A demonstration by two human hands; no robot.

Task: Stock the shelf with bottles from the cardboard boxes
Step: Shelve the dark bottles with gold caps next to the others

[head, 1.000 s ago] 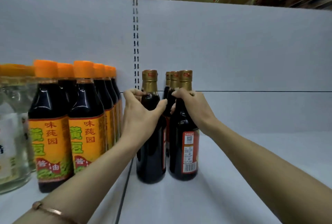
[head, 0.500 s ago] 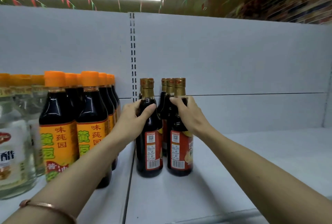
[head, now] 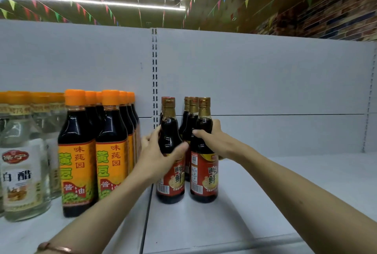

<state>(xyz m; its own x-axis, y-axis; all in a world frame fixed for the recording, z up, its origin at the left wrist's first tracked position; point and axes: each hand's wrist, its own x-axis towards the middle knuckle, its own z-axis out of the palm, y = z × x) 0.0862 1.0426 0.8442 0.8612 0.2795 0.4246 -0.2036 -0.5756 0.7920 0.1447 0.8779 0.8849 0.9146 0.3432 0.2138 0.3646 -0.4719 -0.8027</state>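
Two dark sauce bottles with gold caps and red labels stand upright at the front of two short rows on the white shelf (head: 265, 202). My left hand (head: 157, 155) grips the left front bottle (head: 170, 172) round its shoulder. My right hand (head: 214, 141) grips the right front bottle (head: 204, 176) round its shoulder. Behind them stand more gold-capped bottles (head: 190, 119), mostly hidden. No cardboard box is in view.
Left of my hands stand rows of orange-capped soy sauce bottles (head: 78, 151) with yellow labels, and further left clear white-vinegar bottles (head: 22, 172). The white back panel (head: 265, 80) rises behind. Bare shelf stretches to the right.
The two front bottles have been turned so their red front labels face me, and both hands have slid a little lower on them. The camera has pulled back and tilted up.
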